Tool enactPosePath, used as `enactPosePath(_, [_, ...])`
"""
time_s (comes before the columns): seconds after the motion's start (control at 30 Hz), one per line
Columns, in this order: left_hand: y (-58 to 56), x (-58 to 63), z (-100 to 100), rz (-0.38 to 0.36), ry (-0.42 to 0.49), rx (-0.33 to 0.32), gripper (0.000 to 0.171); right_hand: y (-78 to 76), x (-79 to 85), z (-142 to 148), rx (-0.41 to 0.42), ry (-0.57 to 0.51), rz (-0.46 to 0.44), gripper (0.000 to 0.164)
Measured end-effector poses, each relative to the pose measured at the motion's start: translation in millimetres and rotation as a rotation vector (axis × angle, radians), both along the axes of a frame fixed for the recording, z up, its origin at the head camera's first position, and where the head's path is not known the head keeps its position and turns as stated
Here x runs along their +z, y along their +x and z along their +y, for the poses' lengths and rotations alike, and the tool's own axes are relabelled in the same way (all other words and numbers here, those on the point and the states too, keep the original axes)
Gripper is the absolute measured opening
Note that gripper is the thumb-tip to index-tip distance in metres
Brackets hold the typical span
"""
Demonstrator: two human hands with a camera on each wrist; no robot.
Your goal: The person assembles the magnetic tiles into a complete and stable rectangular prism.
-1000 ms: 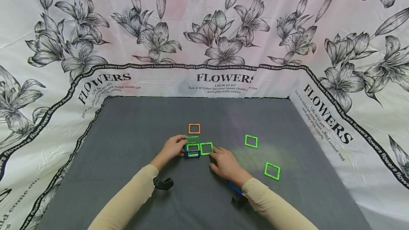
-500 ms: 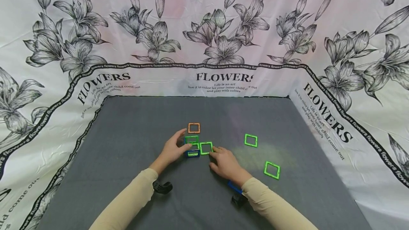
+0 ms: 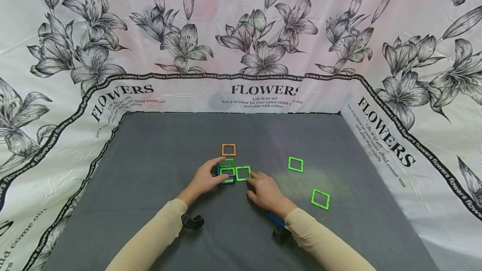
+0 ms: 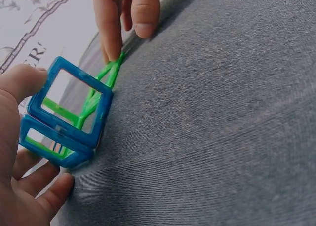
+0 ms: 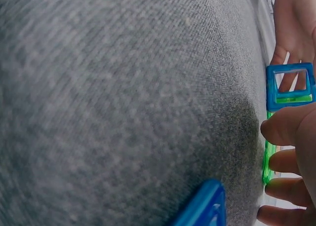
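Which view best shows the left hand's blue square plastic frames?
Left wrist: the blue square plastic frames appear large, two openings visible. Head shows them small, partly behind the left hand; right wrist shows blue near its edge.

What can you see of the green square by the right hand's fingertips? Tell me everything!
The green square is a bright, hollow frame with four straight bars, and looks like plastic. It seems to lie flat on the grey cloth. The right hand touches its right edge; its left edge meets or nearly meets the blue-and-green group. I can't tell whether they're joined.
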State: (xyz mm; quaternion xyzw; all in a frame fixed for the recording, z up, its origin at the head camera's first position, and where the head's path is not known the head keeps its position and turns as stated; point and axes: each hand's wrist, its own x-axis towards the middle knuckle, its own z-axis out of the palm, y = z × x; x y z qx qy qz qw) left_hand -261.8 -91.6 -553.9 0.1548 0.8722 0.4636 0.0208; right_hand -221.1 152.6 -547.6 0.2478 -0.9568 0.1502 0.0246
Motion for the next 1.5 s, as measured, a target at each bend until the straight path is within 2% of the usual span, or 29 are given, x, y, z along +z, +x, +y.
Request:
enactPosePath(0.3, [-0.4, 3.3, -1.0, -0.046, -0.007, 0.003, 0.063, 1.7, 2.7, -1.2, 0.003, 0.002, -0.012, 0.039])
enactPosePath(0.7, [-0.9, 1.3, 0.3, -0.039, 0.0, -0.012, 0.065, -0.1, 3.7, -0.5, -0.012, -0.012, -0.032, 0.04])
enactPosePath(1.0, [0.2, 0.1, 1.3, -0.056, 0.024, -0.001, 0.065, -6.1, 1.1, 8.4, 0.026, -0.063, -0.009, 0.041])
enactPosePath(1.13, [0.9, -2.3, 1.6, -0.076, 0.039, -0.003, 0.065, -17.7, 5.1, 26.2, -0.029, -0.1, 0.05, 0.044])
enactPosePath(1.27, [1.0, -3.7, 2.1, -0.076, 0.046, 0.002, 0.065, -37.6, 19.0, 55.5, -0.145, -0.047, 0.079, 0.044])
enactPosePath(1.4, [1.3, -3.5, 2.3, -0.069, 0.059, 0.004, 0.066, -52.5, 31.2, 84.7, -0.274, 0.052, 0.0, 0.044])
enactPosePath(1.5, [1.6, -3.5, 1.6, -0.066, 0.072, 0.002, 0.065, -57.2, 35.5, 99.5, -0.317, 0.107, -0.079, 0.045])
